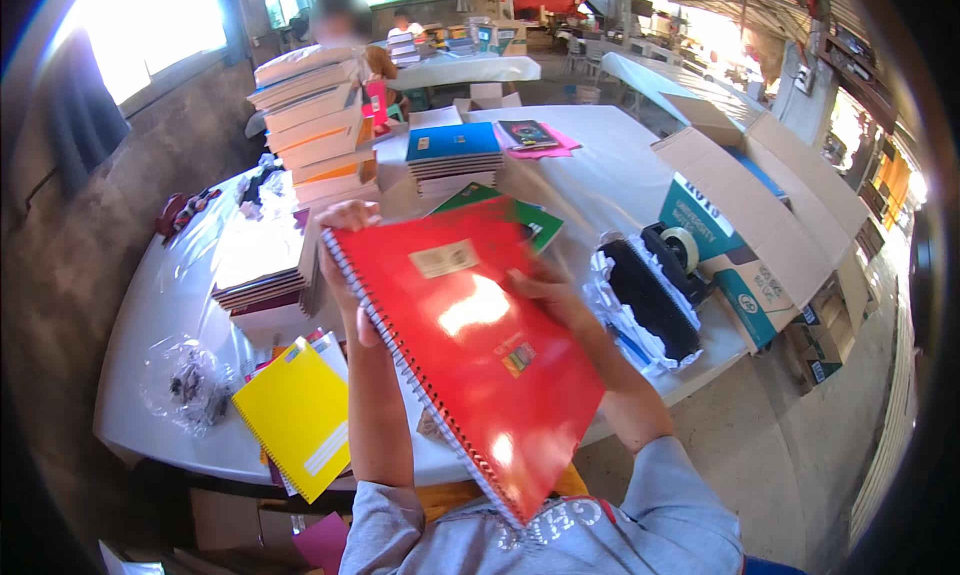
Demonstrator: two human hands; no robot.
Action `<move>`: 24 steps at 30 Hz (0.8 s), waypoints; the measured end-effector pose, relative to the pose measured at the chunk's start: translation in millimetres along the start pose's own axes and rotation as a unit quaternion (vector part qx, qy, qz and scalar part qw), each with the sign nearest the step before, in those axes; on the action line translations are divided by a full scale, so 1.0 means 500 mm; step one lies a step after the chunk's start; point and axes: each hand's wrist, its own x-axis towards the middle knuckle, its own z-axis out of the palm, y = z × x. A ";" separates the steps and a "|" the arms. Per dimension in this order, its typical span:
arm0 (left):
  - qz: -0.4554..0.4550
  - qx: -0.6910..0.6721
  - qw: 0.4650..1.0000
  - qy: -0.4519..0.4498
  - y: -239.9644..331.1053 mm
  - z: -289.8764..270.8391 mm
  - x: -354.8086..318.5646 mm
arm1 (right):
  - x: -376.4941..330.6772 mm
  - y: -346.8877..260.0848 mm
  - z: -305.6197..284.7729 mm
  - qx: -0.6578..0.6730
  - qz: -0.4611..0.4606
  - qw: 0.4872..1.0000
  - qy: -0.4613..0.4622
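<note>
A red spiral-bound notebook (455, 345) is held up tilted in front of my body, its glossy cover catching the light. My left hand (350, 230) is closed round its coil edge near the upper corner, fingers partly behind it. My right hand (545, 290) grips the opposite edge, thumb on the cover. Behind the red notebook, a green notebook (540, 225) lies partly hidden on the table. To the left, a yellow spiral notebook (300, 415) tops a loose pile at the near table edge. A stack of notebooks (265, 265) stands beside my left hand.
Tall piled notebooks (315, 115) and a blue-topped stack (455, 150) stand farther back on the white-covered table (600, 140). Crumpled clear plastic (185, 385) lies at left. On the right are a tape dispenser (680, 250), a black tray (645, 300) and an open carton (760, 235).
</note>
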 end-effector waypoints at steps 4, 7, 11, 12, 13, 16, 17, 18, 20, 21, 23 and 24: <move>-0.203 -0.030 0.978 -0.032 0.065 -0.020 -0.100 | -0.096 -0.124 0.022 -0.079 -0.224 0.968 0.076; -0.259 0.003 0.966 -0.007 0.083 -0.007 -0.127 | -0.142 -0.169 0.029 -0.241 -0.251 0.933 0.090; -0.316 0.113 0.941 0.052 0.095 -0.009 -0.136 | -0.181 -0.164 0.042 -0.306 -0.243 0.915 0.100; -0.316 0.112 0.939 0.071 0.095 -0.005 -0.137 | -0.185 -0.162 0.039 -0.320 -0.244 0.910 0.100; -0.316 0.111 0.938 0.091 0.094 -0.001 -0.139 | -0.187 -0.159 0.038 -0.333 -0.253 0.903 0.093; -0.317 0.119 0.935 0.106 0.092 -0.018 -0.147 | -0.192 -0.157 0.040 -0.380 -0.282 0.877 0.081; -0.317 0.123 0.935 0.104 0.093 -0.027 -0.149 | -0.194 -0.160 0.050 -0.402 -0.292 0.864 0.080; -0.317 0.125 0.934 0.111 0.095 -0.029 -0.149 | -0.195 -0.160 0.058 -0.424 -0.301 0.851 0.079; -0.317 0.127 0.932 0.124 0.098 -0.032 -0.148 | -0.196 -0.156 0.068 -0.437 -0.318 0.838 0.077; -0.314 0.122 0.934 0.120 0.100 -0.034 -0.148 | -0.198 -0.155 0.071 -0.444 -0.328 0.830 0.077; -0.309 0.111 0.938 0.113 0.103 -0.036 -0.150 | -0.203 -0.147 0.072 -0.442 -0.335 0.829 0.078; -0.305 0.096 0.938 0.130 0.106 -0.030 -0.150 | -0.203 -0.143 0.072 -0.440 -0.337 0.829 0.077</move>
